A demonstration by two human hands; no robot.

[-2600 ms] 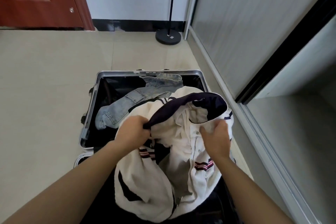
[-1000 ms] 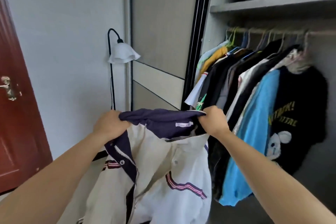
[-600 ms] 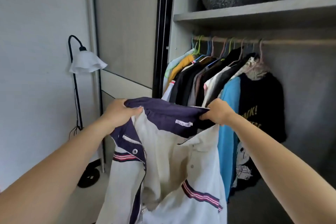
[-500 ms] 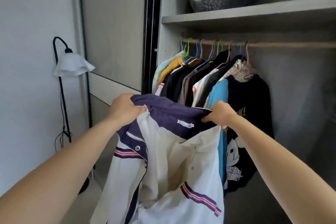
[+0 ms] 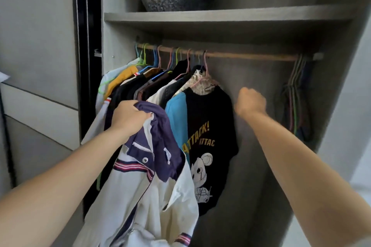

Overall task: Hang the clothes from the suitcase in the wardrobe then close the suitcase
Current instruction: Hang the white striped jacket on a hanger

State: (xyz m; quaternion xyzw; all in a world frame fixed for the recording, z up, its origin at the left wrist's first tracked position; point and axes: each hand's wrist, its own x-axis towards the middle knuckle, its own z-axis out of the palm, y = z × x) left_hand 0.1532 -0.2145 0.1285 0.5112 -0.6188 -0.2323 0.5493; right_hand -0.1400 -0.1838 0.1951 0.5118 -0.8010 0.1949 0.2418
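my left hand (image 5: 128,118) grips the jacket (image 5: 152,186) by its collar. my right hand (image 5: 250,102) is a bare fist, up by the black shirt (image 5: 208,130) under the rail (image 5: 241,55).

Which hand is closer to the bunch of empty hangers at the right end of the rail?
The right hand. It is raised, loosely closed and holding nothing, just left of the empty hangers. The left hand grips the white jacket, far left of them.

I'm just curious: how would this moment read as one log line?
left hand: grips jacket collar | right hand: empty, curled, near empty hangers | jacket: not yet hung
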